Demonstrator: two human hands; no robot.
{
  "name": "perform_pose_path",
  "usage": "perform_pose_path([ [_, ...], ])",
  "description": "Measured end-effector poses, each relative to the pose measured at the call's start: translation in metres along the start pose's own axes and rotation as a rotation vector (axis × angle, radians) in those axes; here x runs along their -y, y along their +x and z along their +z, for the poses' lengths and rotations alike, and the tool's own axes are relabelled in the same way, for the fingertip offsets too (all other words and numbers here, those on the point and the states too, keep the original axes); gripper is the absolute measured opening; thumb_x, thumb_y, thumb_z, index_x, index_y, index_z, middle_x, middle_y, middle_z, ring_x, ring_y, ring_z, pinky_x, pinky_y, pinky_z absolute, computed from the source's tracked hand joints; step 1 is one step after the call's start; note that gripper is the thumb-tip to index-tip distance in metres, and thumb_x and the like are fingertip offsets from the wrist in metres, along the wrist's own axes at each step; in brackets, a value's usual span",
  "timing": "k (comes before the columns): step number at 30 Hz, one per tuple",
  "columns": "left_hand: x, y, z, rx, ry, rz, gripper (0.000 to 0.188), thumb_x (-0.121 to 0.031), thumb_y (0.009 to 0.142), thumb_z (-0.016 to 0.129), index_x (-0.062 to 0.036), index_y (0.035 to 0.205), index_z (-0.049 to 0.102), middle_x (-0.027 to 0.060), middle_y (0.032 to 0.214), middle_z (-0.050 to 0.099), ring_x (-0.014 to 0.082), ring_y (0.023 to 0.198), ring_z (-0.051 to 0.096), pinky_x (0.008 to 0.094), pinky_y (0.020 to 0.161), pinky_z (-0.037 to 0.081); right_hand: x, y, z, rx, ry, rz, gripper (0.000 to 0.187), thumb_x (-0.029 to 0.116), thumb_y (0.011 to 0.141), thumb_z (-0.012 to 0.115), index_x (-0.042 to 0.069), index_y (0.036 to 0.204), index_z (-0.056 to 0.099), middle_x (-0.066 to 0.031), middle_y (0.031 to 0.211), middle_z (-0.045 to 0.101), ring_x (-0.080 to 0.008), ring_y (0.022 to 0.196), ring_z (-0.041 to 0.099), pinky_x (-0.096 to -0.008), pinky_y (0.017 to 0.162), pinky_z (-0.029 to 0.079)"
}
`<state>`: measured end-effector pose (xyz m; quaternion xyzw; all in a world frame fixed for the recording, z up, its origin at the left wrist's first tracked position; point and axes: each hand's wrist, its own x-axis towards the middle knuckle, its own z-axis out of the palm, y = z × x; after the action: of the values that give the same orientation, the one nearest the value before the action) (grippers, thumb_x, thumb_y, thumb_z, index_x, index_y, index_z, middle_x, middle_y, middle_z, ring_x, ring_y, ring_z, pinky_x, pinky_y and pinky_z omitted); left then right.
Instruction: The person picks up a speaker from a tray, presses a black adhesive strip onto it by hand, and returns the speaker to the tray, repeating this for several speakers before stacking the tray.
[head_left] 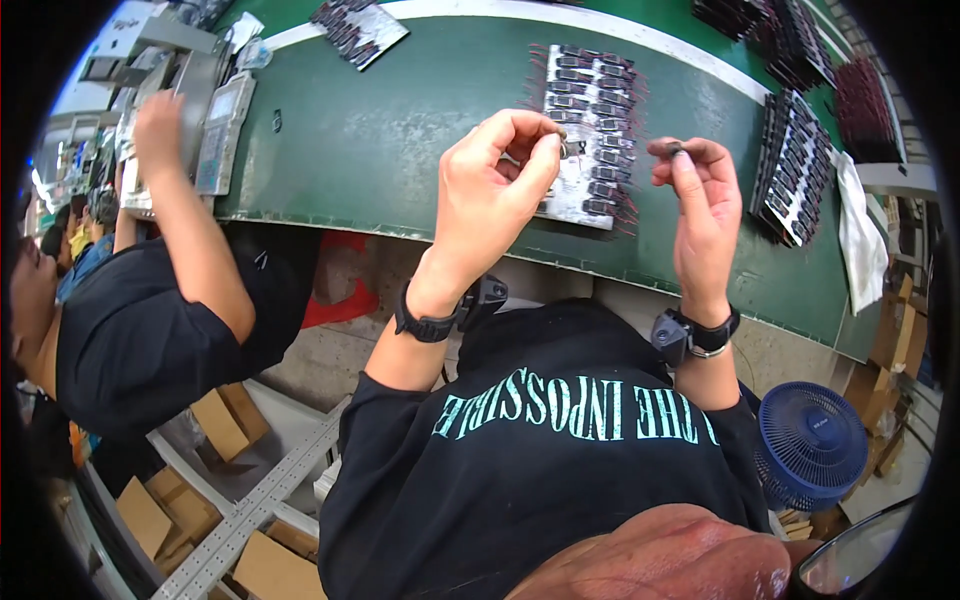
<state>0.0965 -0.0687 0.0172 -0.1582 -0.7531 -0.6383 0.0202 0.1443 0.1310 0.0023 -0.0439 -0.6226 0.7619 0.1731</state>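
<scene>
My left hand [497,185] is closed in a pinch, thumb against forefinger, over the near left part of a pale board [583,208]. A tiny dark piece shows at its fingertips, too small to name. Rows of small black electronic parts [570,88] with thin red and dark wires lie on that board. To the right of the board, my right hand [705,195] is raised above the green table. Its thumb and forefinger pinch a small dark piece [674,148], whose kind I cannot make out. The two hands are apart.
Another loaded board [795,175] lies at the right beside a white cloth [860,225]. A further one [362,32] is at the far left of the green table [350,130]. A co-worker's arm [185,220] reaches toward equipment on the left. A blue fan [812,440] stands lower right.
</scene>
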Motion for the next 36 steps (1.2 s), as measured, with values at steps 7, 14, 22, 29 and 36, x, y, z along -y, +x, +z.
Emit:
perform_pose_path([
  [7, 0.013, 0.004, -0.011, -0.111, -0.115, -0.176, 0.012, -0.008, 0.090, 0.065, 0.0009, 0.098, 0.068, 0.0025, 0.077, 0.067, 0.0059, 0.068, 0.061, 0.0223, 0.059, 0.049, 0.010, 0.011, -0.007, 0.250, -0.353, -0.008, 0.018, 0.009, 0.099, 0.056, 0.000, 0.112, 0.063, -0.0069, 0.098, 0.067, -0.0112, 0.090, 0.060, -0.0247, 0.082, 0.048],
  [14, 0.024, 0.012, -0.008, -0.037, 0.004, -0.128, 0.013, -0.010, 0.091, 0.065, -0.0001, 0.099, 0.067, 0.0031, 0.076, 0.067, 0.0064, 0.069, 0.062, 0.0233, 0.059, 0.049, 0.019, 0.035, 0.013, 0.438, -0.832, -0.287, 0.017, 0.012, 0.097, 0.060, 0.000, 0.107, 0.067, -0.0022, 0.095, 0.066, -0.0089, 0.085, 0.061, -0.0236, 0.075, 0.049],
  [22, 0.013, 0.010, 0.000, 0.025, -0.042, -0.109, 0.011, -0.010, 0.091, 0.064, -0.0011, 0.098, 0.067, 0.0035, 0.079, 0.068, 0.0081, 0.070, 0.063, 0.0236, 0.059, 0.049, 0.010, 0.045, 0.015, 0.502, -0.519, 0.200, 0.020, 0.017, 0.096, 0.065, 0.000, 0.105, 0.067, 0.0027, 0.090, 0.063, -0.0036, 0.083, 0.055, -0.0214, 0.074, 0.046],
  [29, 0.021, 0.009, 0.003, -0.034, -0.056, 0.007, 0.009, -0.008, 0.092, 0.063, -0.0013, 0.097, 0.066, 0.0027, 0.078, 0.067, 0.0091, 0.071, 0.064, 0.0243, 0.059, 0.050, 0.003, 0.051, 0.012, 0.539, -0.420, 0.318, 0.020, 0.020, 0.096, 0.065, 0.000, 0.098, 0.065, 0.0053, 0.085, 0.059, -0.0023, 0.078, 0.050, -0.0201, 0.071, 0.043],
  [36, 0.039, 0.018, -0.062, -0.215, 0.411, -0.045, 0.013, -0.012, 0.094, 0.061, -0.0032, 0.104, 0.064, 0.0114, 0.089, 0.068, 0.0240, 0.072, 0.067, 0.0314, 0.063, 0.053, 0.014, 0.056, 0.008, 0.412, -0.681, 0.222, 0.021, 0.021, 0.093, 0.066, 0.000, 0.094, 0.065, 0.0053, 0.078, 0.058, -0.0025, 0.071, 0.049, -0.0206, 0.064, 0.041],
])
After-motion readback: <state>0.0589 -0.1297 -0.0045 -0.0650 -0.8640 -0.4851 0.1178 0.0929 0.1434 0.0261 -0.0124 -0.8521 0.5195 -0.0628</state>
